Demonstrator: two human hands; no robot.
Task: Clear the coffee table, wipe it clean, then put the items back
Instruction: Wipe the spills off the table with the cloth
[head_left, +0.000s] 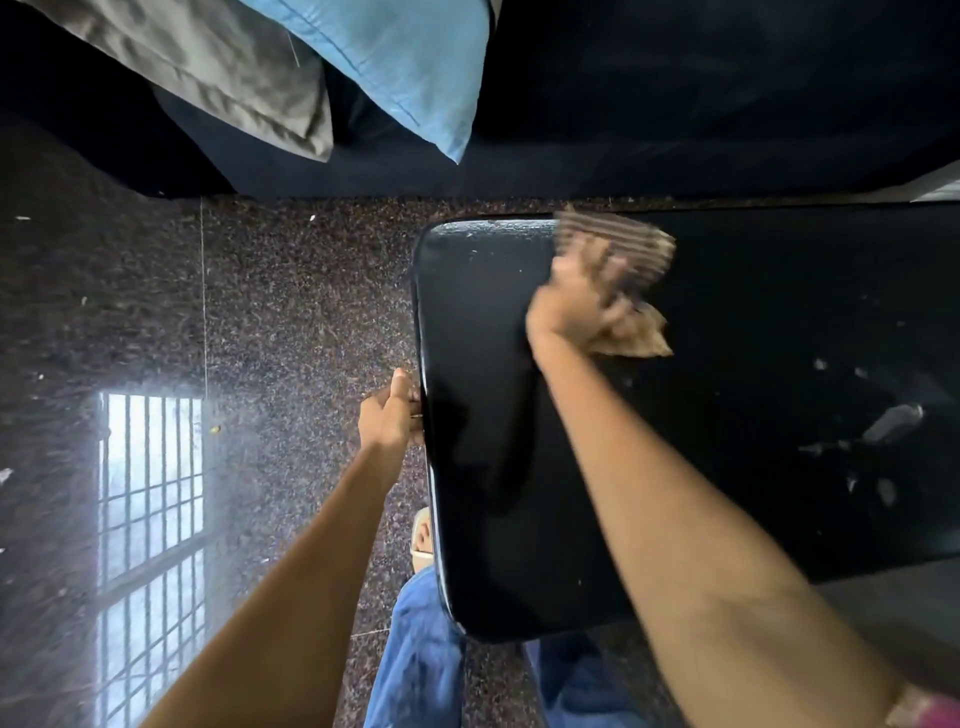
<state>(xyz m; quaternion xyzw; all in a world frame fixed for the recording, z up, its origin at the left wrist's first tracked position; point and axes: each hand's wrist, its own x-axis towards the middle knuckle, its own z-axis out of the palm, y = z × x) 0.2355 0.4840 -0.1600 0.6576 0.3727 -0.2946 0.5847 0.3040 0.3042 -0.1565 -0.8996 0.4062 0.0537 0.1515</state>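
A glossy black coffee table (753, 338) fills the right half of the head view, its rounded left end facing me. My right hand (579, 299) grips a brown striped cloth (623, 249) and lies on the tabletop near the far left corner; both are motion-blurred. My left hand (392, 413) holds the table's left edge, thumb pointing up and fingers hidden under the rim. Pale smears and specks show on the top toward the right (891, 423).
A dark sofa (675, 104) runs along the far side with a grey pillow (218, 67) and a blue pillow (400, 62). Speckled dark stone floor (285, 312) lies to the left, reflecting a barred window. My jeans and a sandalled foot (423, 538) are beside the table's near left corner.
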